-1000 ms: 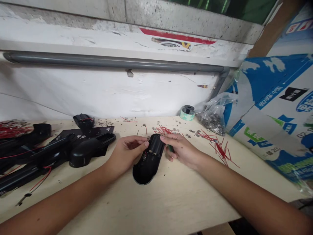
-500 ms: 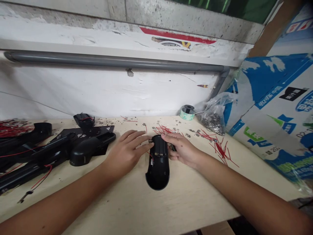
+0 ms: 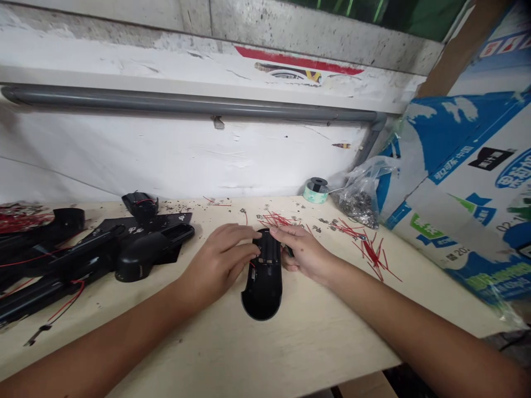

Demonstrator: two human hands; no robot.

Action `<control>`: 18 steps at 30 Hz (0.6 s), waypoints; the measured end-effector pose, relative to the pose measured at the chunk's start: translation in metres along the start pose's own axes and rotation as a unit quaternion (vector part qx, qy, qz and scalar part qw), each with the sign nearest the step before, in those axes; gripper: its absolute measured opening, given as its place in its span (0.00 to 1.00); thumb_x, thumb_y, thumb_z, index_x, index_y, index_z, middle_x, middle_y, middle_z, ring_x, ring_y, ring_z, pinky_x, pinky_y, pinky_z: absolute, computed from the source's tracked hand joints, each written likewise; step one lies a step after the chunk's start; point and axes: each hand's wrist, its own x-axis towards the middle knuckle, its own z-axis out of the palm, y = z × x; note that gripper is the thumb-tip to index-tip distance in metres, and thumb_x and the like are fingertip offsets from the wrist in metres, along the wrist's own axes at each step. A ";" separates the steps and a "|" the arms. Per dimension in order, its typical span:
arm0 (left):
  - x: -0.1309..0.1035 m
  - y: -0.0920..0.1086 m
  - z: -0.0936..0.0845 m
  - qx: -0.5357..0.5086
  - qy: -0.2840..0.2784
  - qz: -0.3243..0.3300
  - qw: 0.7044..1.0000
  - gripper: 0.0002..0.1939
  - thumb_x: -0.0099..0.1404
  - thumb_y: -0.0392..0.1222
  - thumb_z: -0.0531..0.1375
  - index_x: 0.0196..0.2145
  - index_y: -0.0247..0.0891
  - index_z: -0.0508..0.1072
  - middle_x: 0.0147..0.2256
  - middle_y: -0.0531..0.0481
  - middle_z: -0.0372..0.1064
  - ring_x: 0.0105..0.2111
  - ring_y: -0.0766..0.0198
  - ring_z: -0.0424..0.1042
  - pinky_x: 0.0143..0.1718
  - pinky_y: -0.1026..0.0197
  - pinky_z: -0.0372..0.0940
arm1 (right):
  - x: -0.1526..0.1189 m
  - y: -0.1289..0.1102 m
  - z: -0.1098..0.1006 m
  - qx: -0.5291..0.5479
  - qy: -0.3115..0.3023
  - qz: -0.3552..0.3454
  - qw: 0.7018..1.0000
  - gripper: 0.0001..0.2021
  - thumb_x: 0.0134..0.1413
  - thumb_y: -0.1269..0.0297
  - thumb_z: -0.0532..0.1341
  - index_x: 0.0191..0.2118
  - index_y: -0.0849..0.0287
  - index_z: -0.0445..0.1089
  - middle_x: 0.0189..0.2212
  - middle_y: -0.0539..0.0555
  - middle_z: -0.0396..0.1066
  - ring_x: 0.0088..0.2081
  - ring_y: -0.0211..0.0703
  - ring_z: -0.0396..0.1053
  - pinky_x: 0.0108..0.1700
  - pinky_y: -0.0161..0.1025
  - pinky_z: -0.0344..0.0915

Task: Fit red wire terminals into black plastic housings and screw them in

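A black plastic housing (image 3: 263,290) with long slots, small metal contacts and a short red wire lies on the pale table in front of me. My right hand (image 3: 305,249) grips its upper right side, thumb on the top edge and fingers curled beneath. Against the upper left edge, my left hand (image 3: 222,254) has its fingertips pressed close together. Whatever those fingertips may hold is too small and hidden to name.
Black housings (image 3: 141,257) and red wires crowd the left. Behind and right lie cut red wires (image 3: 373,255), loose metal pieces, a tape roll (image 3: 315,192) and a clear bag of metal parts (image 3: 360,205). A printed carton (image 3: 464,199) stands at the right.
My left fingers have drawn closer together and moved slightly down along the housing's left edge. The small metal piece seen at their tips is now hidden. My right hand keeps its grip.
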 end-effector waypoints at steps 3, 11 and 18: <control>0.001 -0.001 -0.001 -0.004 -0.004 -0.014 1.000 0.09 0.68 0.30 0.56 0.42 0.37 0.74 0.42 0.45 0.74 0.43 0.63 0.72 0.53 0.51 0.63 | 0.001 0.002 -0.001 -0.005 0.013 -0.006 1.000 0.24 0.52 0.43 0.66 0.34 0.62 0.65 0.20 0.46 0.56 0.15 0.27 0.48 0.15 0.29 0.44; 0.001 0.004 0.002 -0.082 -0.061 -0.112 0.988 0.09 0.71 0.32 0.52 0.41 0.39 0.72 0.40 0.49 0.73 0.43 0.63 0.69 0.53 0.52 0.57 | 0.005 0.007 0.002 -0.046 0.067 -0.056 0.995 0.26 0.52 0.39 0.64 0.31 0.61 0.63 0.19 0.46 0.55 0.16 0.29 0.49 0.15 0.30 0.44; 0.004 0.010 0.001 -0.145 -0.089 -0.209 0.963 0.11 0.72 0.38 0.51 0.38 0.40 0.72 0.44 0.47 0.69 0.48 0.59 0.62 0.51 0.53 0.56 | 0.005 0.010 -0.002 -0.109 0.080 -0.110 0.985 0.25 0.57 0.40 0.60 0.34 0.62 0.65 0.20 0.47 0.56 0.19 0.29 0.52 0.19 0.29 0.46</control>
